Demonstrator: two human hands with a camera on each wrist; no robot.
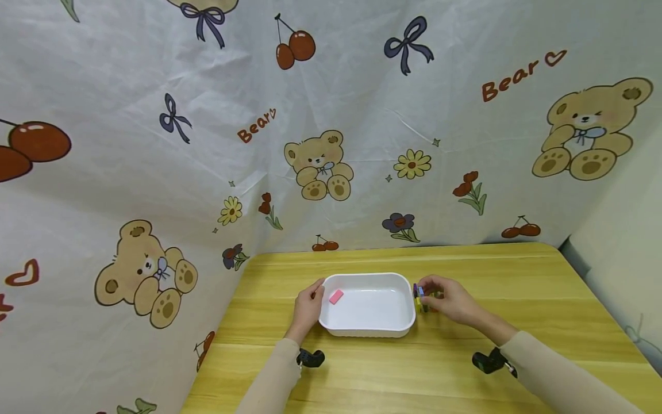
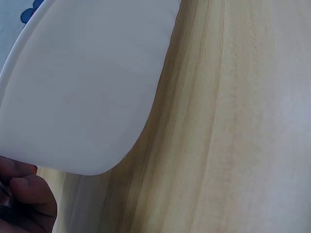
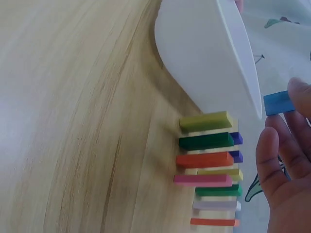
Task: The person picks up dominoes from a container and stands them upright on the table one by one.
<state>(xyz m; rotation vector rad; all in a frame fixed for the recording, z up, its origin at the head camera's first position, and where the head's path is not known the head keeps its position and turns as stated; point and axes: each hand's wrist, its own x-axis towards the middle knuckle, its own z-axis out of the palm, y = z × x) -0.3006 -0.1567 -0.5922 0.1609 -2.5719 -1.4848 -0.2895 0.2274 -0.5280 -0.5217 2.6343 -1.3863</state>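
Observation:
A white plastic tray point(image 1: 368, 333) stands on the table, a pink block point(image 1: 336, 296) lying inside near its left end. My left hand point(image 1: 307, 309) grips the tray's left end; in the left wrist view only curled fingers point(image 2: 34, 194) show at the tray's edge. Between thumb and fingers, my right hand point(image 1: 451, 299) pinches a small blue block point(image 3: 279, 103), held just off the tray's right end. Below it on the table stand several coloured blocks in rows, among them a dark green block point(image 3: 206, 141), a red-orange block point(image 3: 204, 159) and a pink block point(image 3: 203, 180).
The wooden table point(image 1: 362, 374) reaches toward me in front of the tray. Behind and to the left hangs a pale cloth point(image 1: 357, 103) printed with bears, bows and cherries. The blocks stand close beside the tray's right end.

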